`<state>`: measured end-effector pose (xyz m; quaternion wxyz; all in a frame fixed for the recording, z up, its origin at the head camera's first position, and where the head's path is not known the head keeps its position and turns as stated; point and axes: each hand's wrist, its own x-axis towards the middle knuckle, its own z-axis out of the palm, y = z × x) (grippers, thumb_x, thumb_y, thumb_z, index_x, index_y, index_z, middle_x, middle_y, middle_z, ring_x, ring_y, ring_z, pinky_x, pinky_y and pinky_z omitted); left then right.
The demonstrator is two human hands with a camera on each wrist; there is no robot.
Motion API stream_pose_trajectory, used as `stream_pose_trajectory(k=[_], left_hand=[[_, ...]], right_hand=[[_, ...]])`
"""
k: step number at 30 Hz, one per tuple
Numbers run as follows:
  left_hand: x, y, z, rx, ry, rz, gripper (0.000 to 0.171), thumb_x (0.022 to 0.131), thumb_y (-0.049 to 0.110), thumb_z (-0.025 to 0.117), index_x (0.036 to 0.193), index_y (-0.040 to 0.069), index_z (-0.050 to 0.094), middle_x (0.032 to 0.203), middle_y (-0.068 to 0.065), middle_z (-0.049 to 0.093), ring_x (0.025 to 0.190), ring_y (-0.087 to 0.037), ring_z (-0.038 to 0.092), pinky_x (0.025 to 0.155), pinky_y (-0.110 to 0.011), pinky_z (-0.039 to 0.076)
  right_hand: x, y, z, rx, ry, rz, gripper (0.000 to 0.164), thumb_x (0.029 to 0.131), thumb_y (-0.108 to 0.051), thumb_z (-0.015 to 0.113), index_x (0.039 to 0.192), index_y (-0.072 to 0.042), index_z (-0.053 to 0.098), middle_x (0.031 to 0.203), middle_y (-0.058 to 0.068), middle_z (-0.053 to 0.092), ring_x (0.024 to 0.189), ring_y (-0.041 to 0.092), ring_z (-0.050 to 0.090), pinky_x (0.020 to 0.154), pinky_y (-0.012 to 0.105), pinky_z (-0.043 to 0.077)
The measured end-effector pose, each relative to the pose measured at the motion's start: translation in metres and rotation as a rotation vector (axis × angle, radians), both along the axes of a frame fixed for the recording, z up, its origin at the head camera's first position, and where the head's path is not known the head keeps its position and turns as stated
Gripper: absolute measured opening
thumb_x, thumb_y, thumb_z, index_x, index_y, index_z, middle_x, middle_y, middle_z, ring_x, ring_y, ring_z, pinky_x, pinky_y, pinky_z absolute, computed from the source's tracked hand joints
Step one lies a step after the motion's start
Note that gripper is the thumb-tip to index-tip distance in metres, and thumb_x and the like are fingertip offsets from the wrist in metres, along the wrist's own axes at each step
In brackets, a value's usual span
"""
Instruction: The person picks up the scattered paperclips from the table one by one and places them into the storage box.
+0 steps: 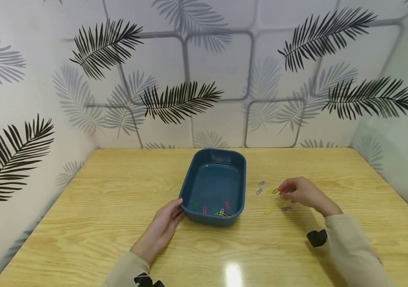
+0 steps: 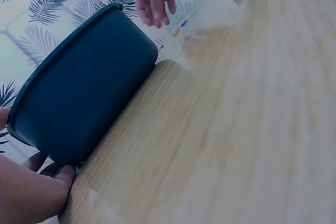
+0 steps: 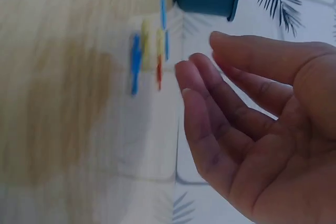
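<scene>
A dark blue plastic tray [image 1: 207,219] stands on the wooden table, with green, pink, yellow and white paper clips gathered at its near end. My left hand [image 1: 162,226] holds the tray's near left corner; the thumb is at the rim and the fingers are against the outside below it. To the right of the tray, my right hand [image 1: 304,194] hovers just above the loose paper clips. Its fingers are loosely bent, and the right wrist view shows nothing between them. Closest to its fingertips lie a red paper clip [image 1: 275,191] and a yellow paper clip [image 1: 269,192].
Near the tray's right side lie purple paper clips [image 1: 259,191]. Closer to me are another yellow paper clip [image 1: 268,212] and a dark blue paper clip [image 1: 286,208]. A leaf-patterned wall [image 1: 218,119] borders the table's [image 1: 117,179] back edge.
</scene>
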<state>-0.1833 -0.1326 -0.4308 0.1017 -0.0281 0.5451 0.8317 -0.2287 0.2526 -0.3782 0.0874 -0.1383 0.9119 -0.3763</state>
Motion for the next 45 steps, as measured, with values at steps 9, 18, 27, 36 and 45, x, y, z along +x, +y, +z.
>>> stream_pose_trajectory(k=[9,18,27,36,45], left_hand=[[0.001,0.000,0.000,0.000,0.003,0.000,0.049,0.099,0.014,0.051,0.138,-0.014,0.039,0.139,-0.022,0.044,0.125,-0.025,0.043,0.104,-0.034,0.036],[-0.002,0.001,-0.001,-0.001,-0.001,0.001,0.047,0.099,0.014,0.051,0.137,-0.013,0.042,0.138,-0.022,0.046,0.122,-0.023,0.045,0.102,-0.033,0.038],[0.000,0.002,0.001,-0.002,-0.005,0.019,0.046,0.099,0.013,0.051,0.136,-0.013,0.043,0.133,-0.019,0.051,0.116,-0.020,0.050,0.096,-0.029,0.043],[0.001,0.002,0.001,-0.007,0.018,-0.003,0.048,0.100,0.014,0.050,0.137,-0.013,0.040,0.140,-0.023,0.044,0.124,-0.023,0.046,0.099,-0.030,0.041],[0.001,0.003,0.002,-0.004,0.005,0.023,0.045,0.099,0.014,0.050,0.135,-0.013,0.043,0.134,-0.020,0.051,0.117,-0.020,0.050,0.095,-0.029,0.044]], right_hand=[[0.005,0.016,-0.013,0.090,0.025,0.048,0.014,0.081,-0.001,0.073,0.091,0.005,0.065,0.080,0.003,0.064,0.074,0.017,0.058,0.062,0.031,0.049],[0.010,0.008,-0.012,0.184,0.058,0.059,0.009,0.079,0.002,0.072,0.080,0.000,0.063,0.075,0.002,0.060,0.068,0.016,0.052,0.060,0.032,0.045],[0.009,0.012,-0.010,0.226,0.047,0.148,0.007,0.081,0.004,0.066,0.084,-0.003,0.065,0.078,0.002,0.060,0.070,0.016,0.051,0.061,0.032,0.044],[0.007,0.016,-0.010,0.169,0.014,0.106,0.003,0.085,-0.001,0.061,0.085,0.001,0.064,0.077,0.003,0.062,0.064,0.016,0.055,0.056,0.032,0.047],[0.005,0.017,-0.011,0.165,0.060,0.088,0.003,0.084,-0.002,0.063,0.083,-0.001,0.066,0.078,0.002,0.063,0.067,0.016,0.053,0.058,0.032,0.046]])
